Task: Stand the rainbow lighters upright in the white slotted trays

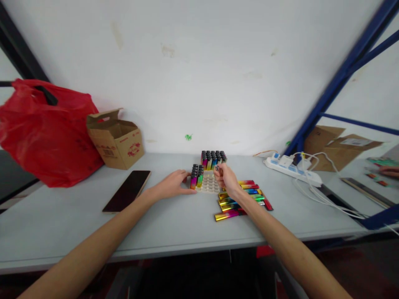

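A pale tray [209,182] with rows of round hollows lies on the table in front of me. Upright lighters [196,176] with black tops and shiny coloured bodies fill its left side. My left hand [174,184] rests at the tray's left edge, thumb and fingers apart, the thumb by the front corner. Above the tray's right part, my right hand [229,178] is closed around a lighter [217,168]; only its metal top shows. Under and beside my right wrist lies a loose pile of lighters [230,214] in gold, red, blue, green and purple.
Behind the tray stands a block of upright lighters [213,160]. A phone [127,191], an open cardboard box [116,141] and a red plastic bag [50,128] are at left. At right are a power strip [293,170] with cables and a blue metal frame [336,83].
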